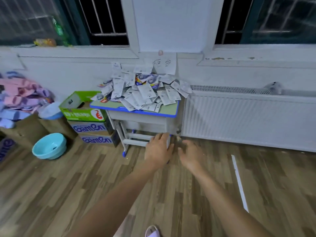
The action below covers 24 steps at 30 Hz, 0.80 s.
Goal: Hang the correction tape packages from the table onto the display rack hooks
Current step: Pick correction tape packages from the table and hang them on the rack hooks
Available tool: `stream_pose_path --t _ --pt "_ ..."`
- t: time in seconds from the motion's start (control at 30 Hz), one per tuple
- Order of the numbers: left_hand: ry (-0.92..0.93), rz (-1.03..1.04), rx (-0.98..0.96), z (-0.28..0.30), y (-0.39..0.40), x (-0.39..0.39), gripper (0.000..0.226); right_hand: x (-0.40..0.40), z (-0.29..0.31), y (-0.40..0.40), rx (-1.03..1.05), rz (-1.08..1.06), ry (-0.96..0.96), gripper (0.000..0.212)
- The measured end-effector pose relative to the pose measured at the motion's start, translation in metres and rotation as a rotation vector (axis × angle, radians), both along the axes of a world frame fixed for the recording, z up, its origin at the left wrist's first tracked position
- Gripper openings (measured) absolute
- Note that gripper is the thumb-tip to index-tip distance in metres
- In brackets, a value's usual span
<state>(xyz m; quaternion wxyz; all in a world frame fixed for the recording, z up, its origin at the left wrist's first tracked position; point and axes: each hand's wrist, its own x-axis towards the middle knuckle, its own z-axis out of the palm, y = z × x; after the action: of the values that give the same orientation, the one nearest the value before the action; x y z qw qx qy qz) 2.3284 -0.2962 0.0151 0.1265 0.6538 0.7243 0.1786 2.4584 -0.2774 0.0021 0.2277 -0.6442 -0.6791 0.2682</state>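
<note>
A heap of correction tape packages [142, 89], mostly white card backs with a few colourful fronts, covers the small blue-edged table [171, 112] against the wall. My left hand [158, 149] and my right hand [190, 154] reach forward side by side, well below and in front of the table top, over the floor by the table's legs. Both hands hold nothing, and their fingers look loosely spread. No display rack or hooks are in view.
Stacked cardboard boxes [89, 124] stand left of the table, with a light blue basin [49, 146] on the wooden floor and a pile of clothes [18, 98] further left. A white radiator [248, 117] lines the wall at right. A sheet of paper [165, 64] hangs above the table.
</note>
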Motion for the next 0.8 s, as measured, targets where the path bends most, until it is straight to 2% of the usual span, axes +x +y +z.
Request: stream_pose_path --t 0.23,0.4,0.63,0.8 --pt "0.066 0.056 -0.067 -0.002 0.126 -0.083 0.059 -0.079 -0.003 0.120 -0.021 0.107 0.038 0.037" --pt "0.116 0.070 -0.118 -0.001 0.207 -0.144 0.059 -0.131 -0.002 0.202 -0.046 0.100 0.054 0.040" --pt "0.179 0.109 -0.198 -0.031 0.288 -0.206 0.061 -0.173 -0.025 0.298 -0.111 0.090 0.056 0.038" --pt "0.353 0.089 -0.175 -0.053 0.352 -0.246 0.074 -0.201 -0.040 0.383 -0.126 0.118 0.054 0.038"
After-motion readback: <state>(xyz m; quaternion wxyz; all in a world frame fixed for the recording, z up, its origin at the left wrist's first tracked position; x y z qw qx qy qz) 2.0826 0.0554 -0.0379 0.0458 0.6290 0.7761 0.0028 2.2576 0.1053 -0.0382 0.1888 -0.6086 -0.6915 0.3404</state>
